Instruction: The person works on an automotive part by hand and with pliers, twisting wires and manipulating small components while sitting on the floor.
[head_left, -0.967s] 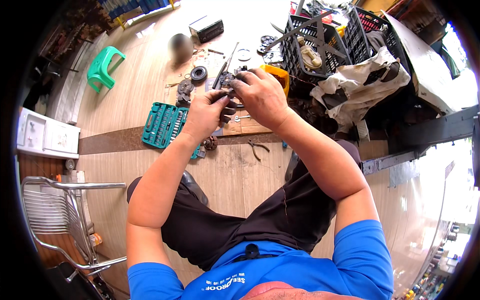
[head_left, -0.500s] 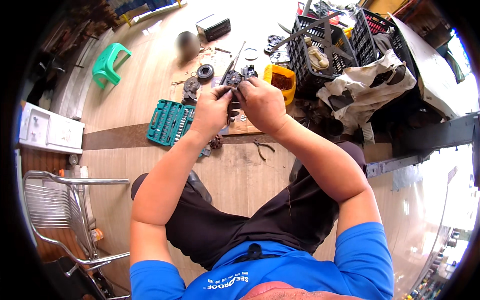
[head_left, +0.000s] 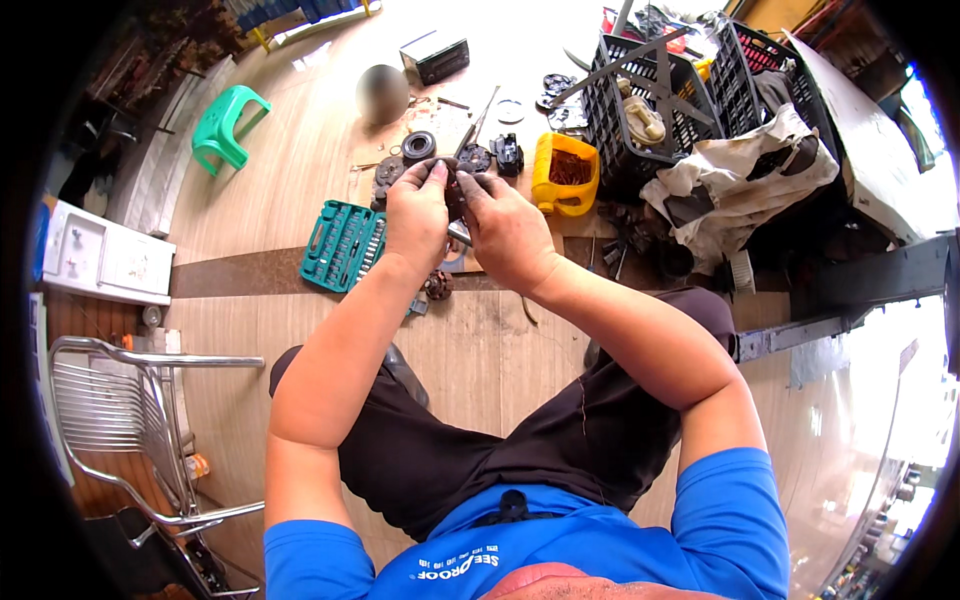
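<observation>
Both my hands meet over the work spot on the floor, fingers closed round a small dark metal part (head_left: 454,191) whose kind I cannot make out. My left hand (head_left: 416,222) pinches it from the left, and my right hand (head_left: 512,232) grips it from the right. Just below, a shiny metal piece (head_left: 460,233) shows between the hands; I cannot tell whether it belongs to the part. Beyond my fingertips lie a black ring-shaped part (head_left: 418,146), a round dark part (head_left: 475,158) and a black block-like part (head_left: 507,154). My fingers look blackened.
A teal socket set case (head_left: 340,245) lies open left of my hands. To the right stand a cut yellow container (head_left: 566,172) with brownish contents and black plastic crates (head_left: 650,105). A pliers handle (head_left: 529,311) shows beside my right forearm. A green stool (head_left: 228,128) stands far left.
My right hand has come slightly nearer and to the left, uncovering the black block-like part. The held dark part has turned. My right forearm now covers most of the pliers.
</observation>
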